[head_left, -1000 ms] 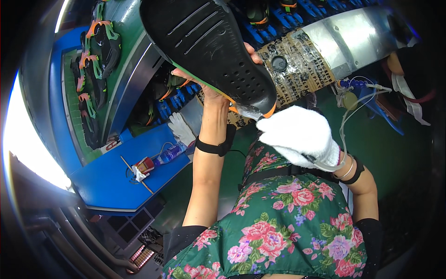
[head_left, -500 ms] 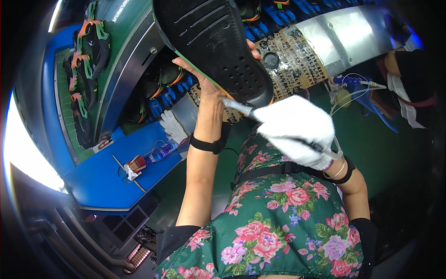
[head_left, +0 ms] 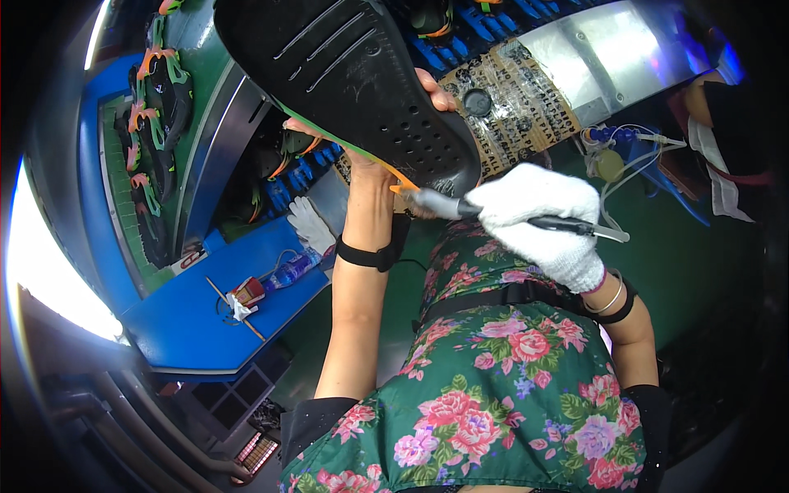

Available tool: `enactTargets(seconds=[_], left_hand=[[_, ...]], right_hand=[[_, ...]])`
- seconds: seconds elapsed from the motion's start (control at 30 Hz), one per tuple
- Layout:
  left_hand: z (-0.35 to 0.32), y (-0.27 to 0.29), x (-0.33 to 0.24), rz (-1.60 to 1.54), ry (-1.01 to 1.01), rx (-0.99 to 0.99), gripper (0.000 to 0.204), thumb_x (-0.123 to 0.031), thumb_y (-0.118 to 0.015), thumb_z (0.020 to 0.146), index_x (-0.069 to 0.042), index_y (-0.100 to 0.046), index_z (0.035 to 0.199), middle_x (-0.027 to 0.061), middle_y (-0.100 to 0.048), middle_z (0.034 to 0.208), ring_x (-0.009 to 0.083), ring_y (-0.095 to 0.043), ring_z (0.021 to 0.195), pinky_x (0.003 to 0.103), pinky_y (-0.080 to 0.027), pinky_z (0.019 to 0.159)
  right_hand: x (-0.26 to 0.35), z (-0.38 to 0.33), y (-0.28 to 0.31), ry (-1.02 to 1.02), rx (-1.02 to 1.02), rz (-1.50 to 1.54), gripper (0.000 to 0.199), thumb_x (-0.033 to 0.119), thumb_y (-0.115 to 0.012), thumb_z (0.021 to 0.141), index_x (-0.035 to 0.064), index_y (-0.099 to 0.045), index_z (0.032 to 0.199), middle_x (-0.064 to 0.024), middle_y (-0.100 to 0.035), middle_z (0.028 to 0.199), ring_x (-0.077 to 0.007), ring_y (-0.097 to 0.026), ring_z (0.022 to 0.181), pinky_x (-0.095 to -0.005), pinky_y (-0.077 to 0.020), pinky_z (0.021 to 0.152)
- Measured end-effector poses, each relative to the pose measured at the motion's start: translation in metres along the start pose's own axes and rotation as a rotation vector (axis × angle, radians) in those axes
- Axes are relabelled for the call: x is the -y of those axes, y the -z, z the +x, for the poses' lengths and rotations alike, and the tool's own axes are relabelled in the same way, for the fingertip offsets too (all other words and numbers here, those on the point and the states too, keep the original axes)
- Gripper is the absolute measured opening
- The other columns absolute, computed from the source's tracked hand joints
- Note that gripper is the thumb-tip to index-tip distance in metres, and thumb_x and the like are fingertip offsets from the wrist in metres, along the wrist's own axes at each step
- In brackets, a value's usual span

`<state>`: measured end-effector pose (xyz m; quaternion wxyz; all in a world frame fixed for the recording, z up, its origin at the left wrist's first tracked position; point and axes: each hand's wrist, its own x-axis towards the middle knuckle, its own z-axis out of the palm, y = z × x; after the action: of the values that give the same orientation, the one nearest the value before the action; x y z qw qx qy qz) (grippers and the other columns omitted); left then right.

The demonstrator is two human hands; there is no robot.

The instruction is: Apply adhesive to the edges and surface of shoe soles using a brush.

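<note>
A black shoe sole (head_left: 353,82), with raised lines, small round holes and a green-to-orange rim, is tilted at the top middle. My bare left hand (head_left: 367,164) grips it from beneath, fingertips showing at both edges. In a white knit glove, my right hand (head_left: 534,215) is closed around a slim brush-like tool (head_left: 567,224) with a black handle and a pale tube at its rear end. The tool's grey-white head (head_left: 437,203) is blurred and lies by the orange rim near the sole's lower end; whether it touches I cannot tell.
Behind the sole, a metal-edged line (head_left: 612,62) carries taped cardboard (head_left: 514,99) and blue slats. Black shoe parts with orange and green trim (head_left: 152,123) lie at left. A blue table (head_left: 181,329) holds a white glove (head_left: 311,226), bottle (head_left: 292,269) and red cup (head_left: 248,289). Tubing (head_left: 637,135) hangs at right.
The sole has shifted left and slightly down, tilting more. My right hand has turned and moved a little right, with the tool's head still beside the rim.
</note>
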<state>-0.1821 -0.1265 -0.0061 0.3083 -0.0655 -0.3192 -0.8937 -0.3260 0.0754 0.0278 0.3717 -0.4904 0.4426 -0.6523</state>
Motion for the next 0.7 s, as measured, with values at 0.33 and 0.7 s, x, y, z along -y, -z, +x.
enactTargets(seconds=[0.33,0.7], left_hand=[[0.001,0.025,-0.001,-0.008,0.050,-0.029,0.141,-0.109,-0.039,0.059,-0.001,-0.049,0.150,0.0291,-0.069,0.118,0.0391,-0.074,0.102,0.056,-0.063,0.088],[-0.013,0.028,0.003,0.012,0.318,-0.014,0.123,-0.098,-0.035,0.079,-0.001,-0.046,0.153,0.0313,-0.068,0.123,0.0428,-0.076,0.100,0.056,-0.066,0.081]], right_hand=[[0.002,0.006,0.005,0.218,0.232,-0.113,0.022,0.000,-0.082,0.077,0.0058,-0.080,0.098,-0.0131,-0.080,0.104,-0.0266,-0.077,0.089,-0.0369,-0.0605,0.078],[-0.009,0.014,0.014,0.265,0.451,-0.158,0.024,0.004,-0.079,0.079,0.0081,-0.081,0.102,-0.0111,-0.080,0.107,-0.0270,-0.076,0.095,-0.0361,-0.0609,0.078]])
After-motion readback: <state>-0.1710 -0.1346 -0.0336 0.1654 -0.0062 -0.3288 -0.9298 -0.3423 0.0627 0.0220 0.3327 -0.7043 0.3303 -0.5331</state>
